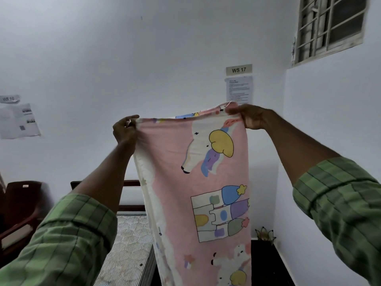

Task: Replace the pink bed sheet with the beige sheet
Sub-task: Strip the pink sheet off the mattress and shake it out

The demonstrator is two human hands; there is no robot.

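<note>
The pink bed sheet (175,182), printed with cartoon unicorns and castles, hangs folded in front of me from its top edge. My left hand (125,131) pinches its upper left corner. The upper right corner is gripped by my right hand (249,118). Both arms are raised at chest height, in green checked sleeves. Below and behind the sheet lies the bare striped mattress (132,244) on a dark wooden bed frame (129,183). No beige sheet is in view.
A dark chair (20,207) stands at the left against the wall. A small dark table (266,263) with a crown-shaped ornament (265,234) sits in the right corner. Paper notices hang on the white wall, and a barred window (329,27) is high up on the right.
</note>
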